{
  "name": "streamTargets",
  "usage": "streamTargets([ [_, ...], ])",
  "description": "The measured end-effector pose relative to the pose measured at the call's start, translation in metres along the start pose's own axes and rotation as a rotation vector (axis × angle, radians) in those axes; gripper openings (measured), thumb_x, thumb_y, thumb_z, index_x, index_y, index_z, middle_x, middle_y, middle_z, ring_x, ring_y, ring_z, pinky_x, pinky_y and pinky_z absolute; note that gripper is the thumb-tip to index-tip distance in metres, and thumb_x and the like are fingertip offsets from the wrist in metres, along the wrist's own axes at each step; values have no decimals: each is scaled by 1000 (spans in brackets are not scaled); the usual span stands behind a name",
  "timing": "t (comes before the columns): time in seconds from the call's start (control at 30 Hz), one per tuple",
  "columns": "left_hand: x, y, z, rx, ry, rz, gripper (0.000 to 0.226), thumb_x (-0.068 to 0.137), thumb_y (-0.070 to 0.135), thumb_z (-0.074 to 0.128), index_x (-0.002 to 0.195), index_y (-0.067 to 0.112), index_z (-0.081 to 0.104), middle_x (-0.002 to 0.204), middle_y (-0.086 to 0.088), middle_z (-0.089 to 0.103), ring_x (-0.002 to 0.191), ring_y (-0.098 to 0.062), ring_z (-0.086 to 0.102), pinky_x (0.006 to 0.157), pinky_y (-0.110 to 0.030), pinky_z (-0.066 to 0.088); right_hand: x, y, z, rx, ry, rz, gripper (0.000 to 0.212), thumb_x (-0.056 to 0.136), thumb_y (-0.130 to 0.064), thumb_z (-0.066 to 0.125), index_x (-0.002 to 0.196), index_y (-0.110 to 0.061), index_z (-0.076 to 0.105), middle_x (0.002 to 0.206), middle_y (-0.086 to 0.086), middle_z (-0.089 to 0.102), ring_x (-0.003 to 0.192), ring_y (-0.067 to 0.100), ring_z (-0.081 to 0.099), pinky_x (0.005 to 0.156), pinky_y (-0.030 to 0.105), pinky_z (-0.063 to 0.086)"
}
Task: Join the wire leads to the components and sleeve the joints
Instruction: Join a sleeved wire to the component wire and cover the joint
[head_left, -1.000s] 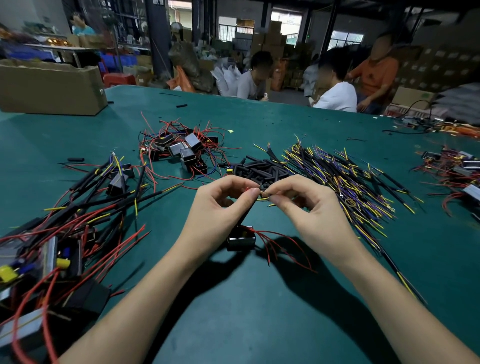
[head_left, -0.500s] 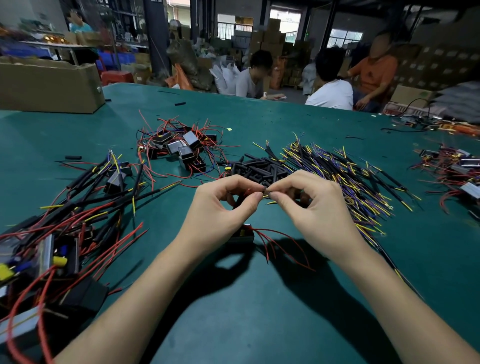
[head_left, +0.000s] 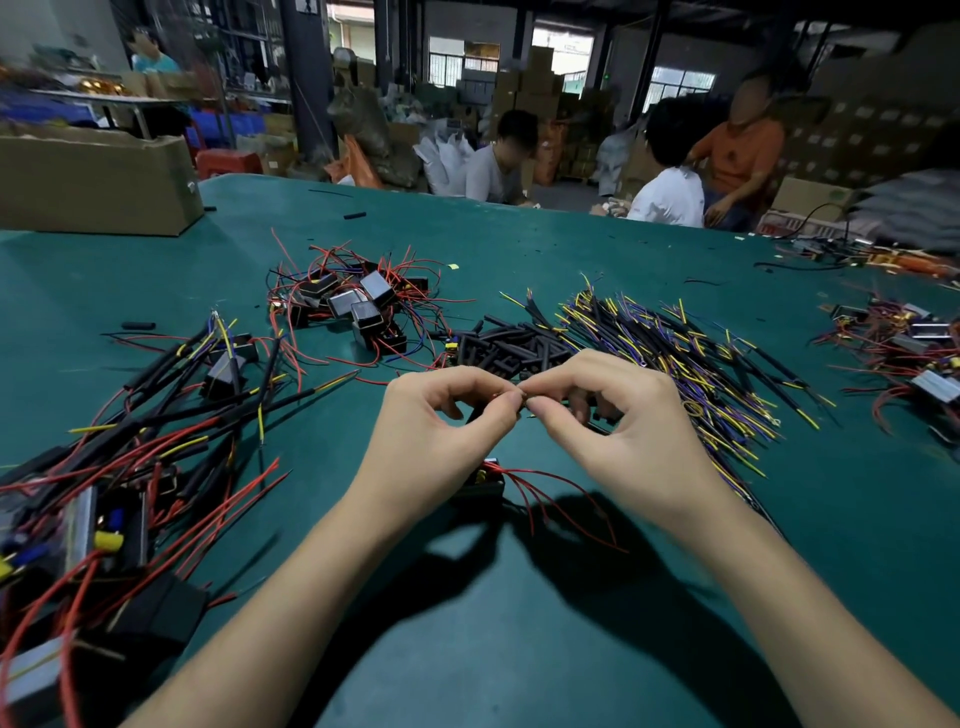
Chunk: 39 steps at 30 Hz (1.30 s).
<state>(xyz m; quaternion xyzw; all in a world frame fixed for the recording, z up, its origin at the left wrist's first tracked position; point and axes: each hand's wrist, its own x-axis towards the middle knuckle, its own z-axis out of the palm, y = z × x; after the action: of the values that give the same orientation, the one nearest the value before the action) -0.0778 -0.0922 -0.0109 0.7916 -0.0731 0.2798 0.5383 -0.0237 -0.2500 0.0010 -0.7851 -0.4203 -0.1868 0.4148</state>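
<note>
Both hands, left hand (head_left: 439, 426) and right hand (head_left: 618, 421), pinch thin wire ends (head_left: 522, 399) together above a black component (head_left: 480, 480) on the green table (head_left: 493, 649).

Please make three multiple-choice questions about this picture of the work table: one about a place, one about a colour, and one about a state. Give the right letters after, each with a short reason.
1. Where does the pile of loose black sleeve tubes lie?
A. Just beyond the two hands
B. Inside the cardboard box
C. At the near table edge

2. What colour are the thin leads that fan out from the small black component under the hands?
A. Red
B. White
C. Green

3. What are the left hand and the right hand doing?
A. Lying flat on the table
B. Pinching something small where their fingertips meet
C. Hanging idle, far apart

Answers: 1 A, the tubes lie on the green table right behind the fingertips. 2 A, the leads are plainly red against the green. 3 B, thumbs and forefingers of both hands close together at one spot.
</note>
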Motion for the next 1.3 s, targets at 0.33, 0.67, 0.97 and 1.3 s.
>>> streamTargets([
  [0.33, 2, -3, 2, -88, 3, -94, 15, 87, 7, 65, 74, 8, 72, 63, 7, 65, 53, 1, 45, 53, -18, 35, -3, 0, 6, 38, 42, 9, 14, 81, -3, 71, 90, -13, 73, 81, -9, 69, 72, 8, 60, 69, 7, 40],
  [0.67, 3, -4, 4, -144, -52, -187, 22, 87, 3, 59, 67, 10, 65, 55, 9, 53, 53, -5, 42, 52, -15, 34, -3, 8, 9, -329, 75, -280, 6, 87, -10, 64, 85, -10, 70, 84, -2, 66, 73, 19, 62, 66, 42, 45],
  [0.97, 1, -6, -1, 91, -78, 80, 7, 85, 8, 65, 81, 14, 66, 67, 4, 61, 65, -10, 54, 69, -21, 43, -5, 7, 8, 65, -24, 16, 9, 85, -1, 65, 82, -10, 65, 72, -11, 61, 61, 12, 60, 60, 20, 44],
  [1.3, -2, -14, 3, 373, -75, 177, 9, 81, 28, 61, 82, 23, 68, 72, 16, 61, 73, -1, 55, 88, -35, 34, -6, 11, 7, -8, -42, 75, 12, 84, -7, 66, 77, -15, 62, 68, -17, 56, 64, 6, 53, 57, 16, 36],
])
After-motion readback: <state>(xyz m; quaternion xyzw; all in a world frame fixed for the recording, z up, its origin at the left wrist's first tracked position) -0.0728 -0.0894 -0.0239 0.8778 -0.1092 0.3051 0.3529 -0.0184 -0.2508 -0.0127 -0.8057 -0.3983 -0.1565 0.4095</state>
